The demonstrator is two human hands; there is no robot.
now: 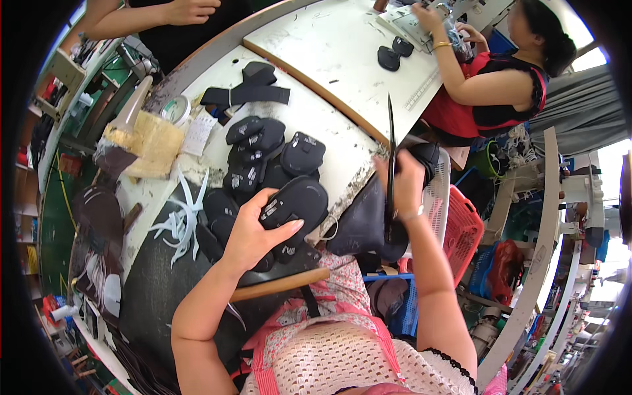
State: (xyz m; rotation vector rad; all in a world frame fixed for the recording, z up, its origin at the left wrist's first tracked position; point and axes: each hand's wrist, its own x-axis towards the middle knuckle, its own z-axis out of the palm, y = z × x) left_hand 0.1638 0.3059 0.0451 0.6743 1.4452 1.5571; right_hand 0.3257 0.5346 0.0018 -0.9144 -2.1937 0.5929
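My left hand (253, 230) is closed on a rounded black padded piece (299, 203) with small pale marks, thumb on top. It holds this above a pile of similar black padded pieces (245, 174) on the white worktable. My right hand (405, 184), a little blurred, is at the table's right edge. A long thin black strip (391, 125) stands upright across its palm, and the fingers curl around it. Under that hand lies dark smooth material (359, 217), draped beside the white basket (438, 197).
White strips (181, 220) and bundled black straps (247, 96) lie on the table, with a tape roll (176, 110) and yellow block (155, 145) to the left. A red basket (464, 227) stands at right. A co-worker (487, 92) works at far right; another person's arm (141, 20) shows at top.
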